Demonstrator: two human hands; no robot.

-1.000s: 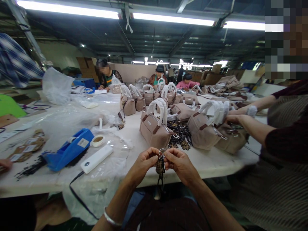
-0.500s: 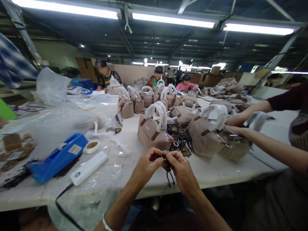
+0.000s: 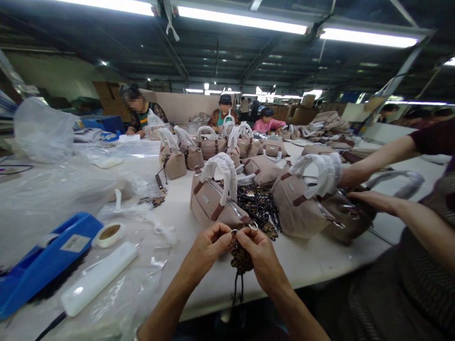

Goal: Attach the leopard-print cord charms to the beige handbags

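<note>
Left grip [image 3: 209, 244]: thumb and fingertips pinched together on a metal ring [image 3: 234, 231]. Right grip [image 3: 261, 253]: likewise clamped on the ring, close beside the left, above the near edge of the bench [image 3: 302, 261].

Leopard-patterned charm [image 3: 241, 260]: one, hung beneath the ring, partly covered by the right fingers; dark cords [image 3: 236, 286] trailed below it at 6 o'clock.

Near bag [image 3: 209, 196]: beige, upright, wrapped handles, just beyond the grips at 11 to 12 o'clock, and the chief obstacle there. A clasp [image 3: 253, 226] at its end showed behind the right fingers; whether they touched could not be told.

Heap of dark chains and charms [image 3: 261, 206]: at 1 o'clock, lying between the near bag and a second bag [image 3: 302, 208] at 2 o'clock, its left part hidden behind the near bag.

Darker bag [image 3: 350, 218]: at nearly 3 o'clock, beside the second bag, with a co-worker's hands [image 3: 377, 201] upon it; the forearms crossed that side of the bench.

Farther bags [image 3: 211, 147]: a cluster, 11 to 1 o'clock, some standing, some lying.

Tape roll [image 3: 109, 235]: at 9 o'clock. White device [image 3: 99, 280]: between 8 and 9 o'clock. Blue tape dispenser [image 3: 50, 263]: farther out, near 9 o'clock. Clear plastic sheeting [image 3: 71, 189]: spread from 9 to 10 o'clock.

Three seated persons: far side, 11 to 1 o'clock.
</note>
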